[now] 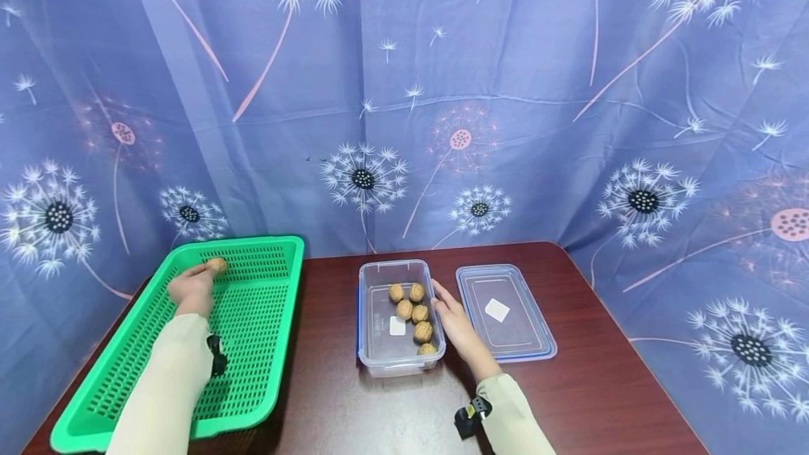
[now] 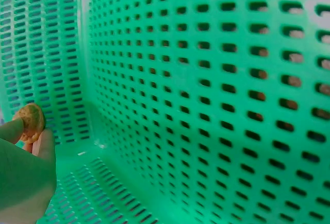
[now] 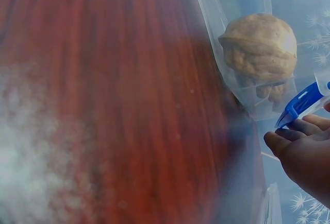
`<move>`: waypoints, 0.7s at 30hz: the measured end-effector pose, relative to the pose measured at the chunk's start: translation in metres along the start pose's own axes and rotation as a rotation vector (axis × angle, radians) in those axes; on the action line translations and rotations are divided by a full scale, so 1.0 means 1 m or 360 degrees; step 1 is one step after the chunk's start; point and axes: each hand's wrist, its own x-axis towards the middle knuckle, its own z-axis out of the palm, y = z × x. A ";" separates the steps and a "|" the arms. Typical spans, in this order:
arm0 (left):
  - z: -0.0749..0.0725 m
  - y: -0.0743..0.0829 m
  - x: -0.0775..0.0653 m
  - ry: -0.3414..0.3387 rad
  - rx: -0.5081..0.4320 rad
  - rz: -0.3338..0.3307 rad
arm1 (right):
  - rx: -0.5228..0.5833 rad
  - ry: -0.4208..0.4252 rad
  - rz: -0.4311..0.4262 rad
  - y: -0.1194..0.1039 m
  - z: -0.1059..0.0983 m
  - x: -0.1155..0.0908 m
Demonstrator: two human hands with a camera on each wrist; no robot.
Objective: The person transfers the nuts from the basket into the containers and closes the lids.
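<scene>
My left hand point(image 1: 192, 289) reaches into the far left part of a green plastic basket point(image 1: 289, 314). Between its thumb and fingers it pinches a walnut point(image 1: 218, 265). In the left wrist view that walnut point(image 2: 32, 122) shows in front of the basket's slotted end wall. A clear plastic container point(image 1: 381, 339) stands mid-table with several walnuts point(image 1: 423, 332) along its right side. My right hand point(image 1: 456, 323) touches the container's right wall with fingers extended. The right wrist view has the fingers of this hand point(image 3: 304, 154) beside a blue latch point(image 3: 304, 100), and a walnut point(image 3: 260, 49) through the clear wall.
A clear lid point(image 1: 524, 321) with a blue edge and a white label lies flat to the right of the container. The brown table point(image 1: 607, 385) ends at a blue curtain point(image 1: 404, 118) with a dandelion print, behind and at both sides.
</scene>
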 end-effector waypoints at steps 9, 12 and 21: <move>0.005 0.014 -0.014 -0.0119 -0.0104 -0.0001 | 0.0014 -0.0002 -0.0007 0.005 0.000 0.004; 0.007 0.017 -0.019 -0.0157 -0.0147 0.0001 | 0.0011 -0.0008 0.0009 0.006 0.000 0.004; 0.021 0.032 -0.036 -0.0247 -0.0252 -0.0006 | 0.0029 -0.0017 0.0028 0.005 0.000 0.004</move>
